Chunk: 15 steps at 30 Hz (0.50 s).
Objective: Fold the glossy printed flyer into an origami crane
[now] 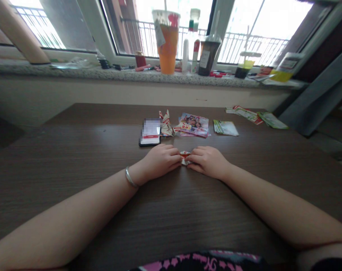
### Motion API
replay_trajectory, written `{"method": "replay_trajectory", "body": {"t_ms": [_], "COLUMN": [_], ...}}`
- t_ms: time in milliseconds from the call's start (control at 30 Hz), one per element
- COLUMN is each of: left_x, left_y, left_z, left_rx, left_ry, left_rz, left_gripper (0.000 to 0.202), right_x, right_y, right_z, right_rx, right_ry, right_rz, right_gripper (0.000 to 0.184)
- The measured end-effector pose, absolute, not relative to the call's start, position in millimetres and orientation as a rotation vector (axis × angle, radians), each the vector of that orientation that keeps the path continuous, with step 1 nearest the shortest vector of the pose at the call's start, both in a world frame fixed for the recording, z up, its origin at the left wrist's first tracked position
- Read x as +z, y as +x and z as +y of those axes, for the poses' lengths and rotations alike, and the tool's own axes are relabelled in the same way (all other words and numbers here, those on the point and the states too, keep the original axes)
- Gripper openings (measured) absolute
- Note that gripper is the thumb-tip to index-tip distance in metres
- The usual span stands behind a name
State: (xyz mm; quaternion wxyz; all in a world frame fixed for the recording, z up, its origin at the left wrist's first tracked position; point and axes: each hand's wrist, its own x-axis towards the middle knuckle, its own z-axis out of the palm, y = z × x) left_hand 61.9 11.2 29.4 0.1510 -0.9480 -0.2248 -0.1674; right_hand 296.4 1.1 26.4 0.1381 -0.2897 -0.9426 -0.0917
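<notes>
My left hand (161, 161) and my right hand (209, 161) rest on the dark wooden table (75, 158), knuckles up, fingers curled and meeting in the middle. Between the fingertips they pinch a small folded piece of red and white paper (185, 157), mostly hidden by the fingers. A silver bangle (130, 177) circles my left wrist. Just beyond the hands lie a phone (150, 132) with its screen lit, a folded paper shape (166, 124) and a colourful leaflet (193, 125).
More leaflets lie at the right: a green and white stack (225, 128) and red and green ones (248, 114). The stone windowsill (75, 72) carries an orange drink cup (167, 41), a dark drink cup (207, 55), bottles and small clutter.
</notes>
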Motion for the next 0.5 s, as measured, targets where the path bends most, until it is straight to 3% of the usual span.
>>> {"method": "replay_trajectory", "body": {"t_ms": [500], "left_x": [28.0], "left_y": [60.7], "left_z": [8.4], "left_rx": [-0.443], "left_ry": [-2.735], "left_rz": [-0.540], "left_gripper": [0.012], "right_x": [26.7], "right_y": [290.6], "right_z": [-6.8], "right_rx": [-0.318], "right_ry": [-0.830], "right_rz": [-2.713], "right_gripper": [0.026]}}
